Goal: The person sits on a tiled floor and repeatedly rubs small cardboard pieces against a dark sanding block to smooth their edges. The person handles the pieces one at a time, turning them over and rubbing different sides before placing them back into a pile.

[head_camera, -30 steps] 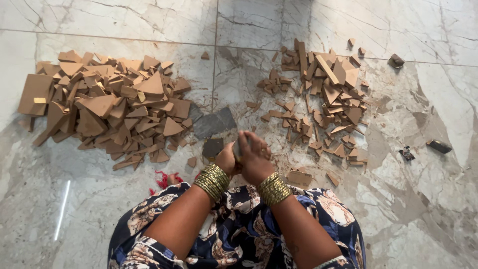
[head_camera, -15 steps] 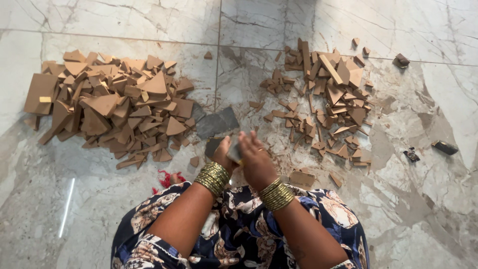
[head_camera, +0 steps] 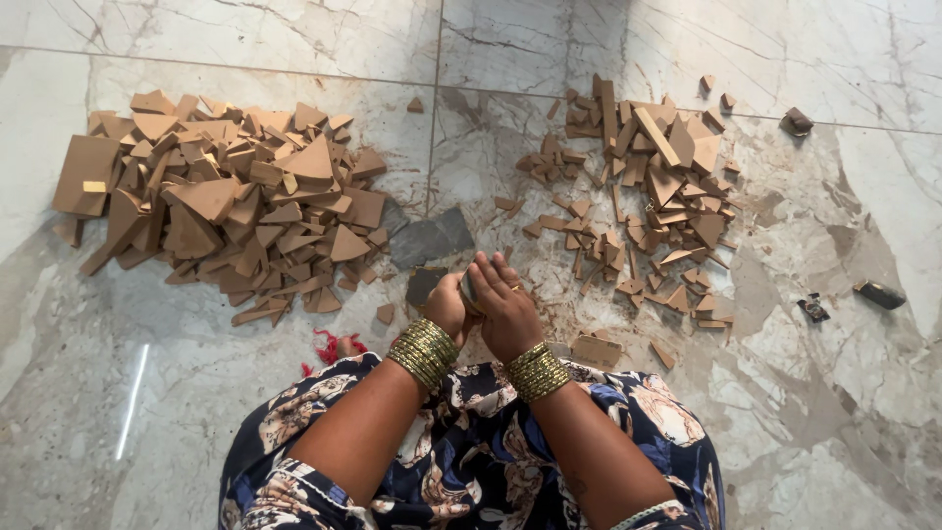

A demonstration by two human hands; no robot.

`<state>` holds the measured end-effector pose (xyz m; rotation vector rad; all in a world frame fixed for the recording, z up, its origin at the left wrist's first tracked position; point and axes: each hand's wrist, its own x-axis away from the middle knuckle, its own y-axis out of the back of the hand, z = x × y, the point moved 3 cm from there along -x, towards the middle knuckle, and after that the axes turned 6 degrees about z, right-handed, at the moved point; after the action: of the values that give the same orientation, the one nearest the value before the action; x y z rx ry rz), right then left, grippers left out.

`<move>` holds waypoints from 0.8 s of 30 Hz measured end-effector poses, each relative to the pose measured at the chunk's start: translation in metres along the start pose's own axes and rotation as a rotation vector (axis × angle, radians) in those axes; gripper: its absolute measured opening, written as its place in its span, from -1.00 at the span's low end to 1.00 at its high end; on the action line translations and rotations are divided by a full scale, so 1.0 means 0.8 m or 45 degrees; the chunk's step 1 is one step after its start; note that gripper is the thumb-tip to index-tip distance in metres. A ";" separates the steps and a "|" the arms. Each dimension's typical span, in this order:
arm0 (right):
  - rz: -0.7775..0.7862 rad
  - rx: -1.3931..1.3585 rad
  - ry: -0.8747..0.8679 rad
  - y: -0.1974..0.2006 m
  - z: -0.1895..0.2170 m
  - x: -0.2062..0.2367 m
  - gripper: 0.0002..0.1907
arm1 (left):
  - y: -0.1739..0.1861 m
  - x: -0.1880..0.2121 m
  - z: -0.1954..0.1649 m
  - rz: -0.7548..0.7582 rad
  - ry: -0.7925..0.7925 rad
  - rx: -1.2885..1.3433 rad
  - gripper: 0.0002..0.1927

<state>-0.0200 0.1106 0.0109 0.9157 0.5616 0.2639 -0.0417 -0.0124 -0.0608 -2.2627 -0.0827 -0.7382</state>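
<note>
- A person sits on a pale veined marble tile floor (head_camera: 196, 393), seen from above, both hands meeting just above a lap covered in dark blue floral fabric (head_camera: 471, 461).
- The left hand (head_camera: 447, 306) and right hand (head_camera: 507, 306) press together, fingers closed around a small grey piece (head_camera: 469, 291) held between them; only a sliver of it shows.
- Stacked gold bangles (head_camera: 424, 351) circle both wrists.
- No containers are in view; everything lies loose on the floor.
- A large heap of flat brown broken board pieces (head_camera: 231, 201) lies left of the hands.
- A smaller scatter of narrower brown fragments (head_camera: 643, 191) lies up and right of the hands.
- A dark grey flat slab (head_camera: 432, 238) lies just beyond the hands.
- A red tuft (head_camera: 334, 345) sits just left of the left wrist.
</note>
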 end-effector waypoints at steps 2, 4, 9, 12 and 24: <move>0.026 0.165 -0.150 0.006 -0.022 -0.009 -0.38 | 0.001 -0.007 0.005 0.013 -0.021 -0.005 -0.60; 0.002 0.164 -0.255 0.015 -0.040 -0.013 -0.37 | 0.001 -0.012 0.008 0.036 -0.032 -0.049 -0.59; -0.109 0.078 0.025 0.011 -0.016 -0.007 -0.56 | -0.004 -0.008 0.000 0.067 0.108 0.339 -0.58; 0.025 0.025 0.104 -0.005 0.009 0.000 -0.50 | -0.010 0.000 -0.009 0.193 0.121 0.406 -0.57; -0.165 0.041 -0.118 0.018 -0.015 -0.002 -0.39 | 0.008 -0.011 -0.012 -0.193 0.114 0.065 -0.60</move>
<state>-0.0275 0.1264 0.0175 0.9144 0.5382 0.0955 -0.0521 -0.0222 -0.0642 -2.1894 -0.2293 -0.9061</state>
